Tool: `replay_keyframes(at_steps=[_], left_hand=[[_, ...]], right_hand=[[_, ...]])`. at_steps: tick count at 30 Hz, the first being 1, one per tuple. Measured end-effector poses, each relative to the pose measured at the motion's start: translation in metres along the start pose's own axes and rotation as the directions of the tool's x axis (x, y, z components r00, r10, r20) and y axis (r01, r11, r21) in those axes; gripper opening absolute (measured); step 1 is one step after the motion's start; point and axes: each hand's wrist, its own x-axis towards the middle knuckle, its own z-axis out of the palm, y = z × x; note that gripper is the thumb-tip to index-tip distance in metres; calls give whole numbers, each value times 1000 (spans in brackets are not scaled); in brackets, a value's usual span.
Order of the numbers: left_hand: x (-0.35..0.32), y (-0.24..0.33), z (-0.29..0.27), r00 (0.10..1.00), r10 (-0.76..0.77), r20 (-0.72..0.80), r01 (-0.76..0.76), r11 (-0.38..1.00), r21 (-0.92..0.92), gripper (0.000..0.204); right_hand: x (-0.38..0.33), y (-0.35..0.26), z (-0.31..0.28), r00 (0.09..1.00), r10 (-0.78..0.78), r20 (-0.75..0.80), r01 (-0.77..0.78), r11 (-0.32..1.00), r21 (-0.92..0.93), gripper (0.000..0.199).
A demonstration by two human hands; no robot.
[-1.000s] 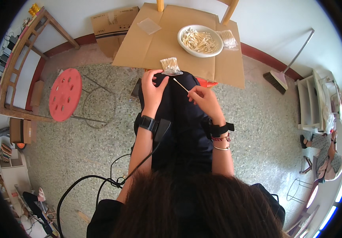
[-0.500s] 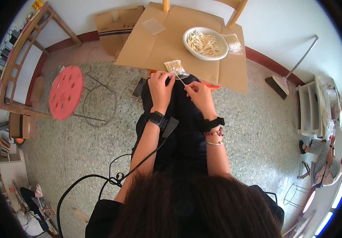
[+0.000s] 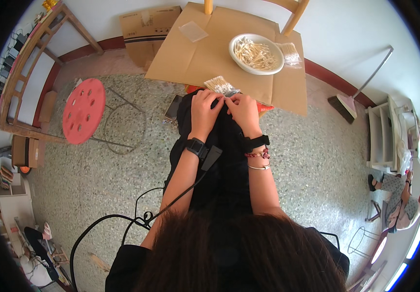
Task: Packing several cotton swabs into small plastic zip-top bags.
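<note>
A small clear plastic bag of cotton swabs (image 3: 217, 84) lies at the near edge of a cardboard sheet (image 3: 180, 63), its near end reaching my fingertips. My left hand (image 3: 204, 113) is closed in a pinch on that end of the bag. Right beside it, fingertips almost meeting, my right hand (image 3: 245, 115) is pinched too. Whatever is between its fingers is hidden. Farther back stands a white bowl (image 3: 257, 72) with many loose cotton swabs (image 3: 254, 53). Against its right side rests another clear bag of swabs (image 3: 291, 54).
A flat clear plastic bag (image 3: 193, 31) lies on the cardboard's far left. Left of me stands a red round stool (image 3: 84, 111); a cardboard box (image 3: 146, 31) is behind. A broom (image 3: 345, 107) leans at the right. A black cable (image 3: 107, 216) trails from my left wrist.
My right hand has moved left to meet the left hand. The cotton swab it held between its fingertips no longer shows. The small bag has turned and tilted slightly.
</note>
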Motion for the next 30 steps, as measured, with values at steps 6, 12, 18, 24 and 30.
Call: replay_keyframes(at_steps=[6, 12, 18, 24, 30], left_hand=[[0, 1, -1, 1000, -1, 11, 1, 1000, -29, 10], [0, 1, -2, 999, -50, 6, 50, 992, -119, 9], [0, 4, -3, 996, -86, -3, 83, 974, -211, 11], [0, 3, -2, 996, -86, -10, 82, 975, -206, 13], [-1, 4, -1, 992, -124, 24, 126, 962, -242, 13]], right_hand=[[3, 1, 0, 1000, -20, -7, 21, 997, 73, 26], [9, -9, -1, 1000, -13, 12, 11, 994, 109, 27], [18, -6, 4, 1000, 17, 26, -21, 986, 168, 24], [20, 1, 10, 1000, -23, -10, 25, 974, 224, 21], [22, 4, 11, 996, -90, 13, 87, 986, 139, 18]])
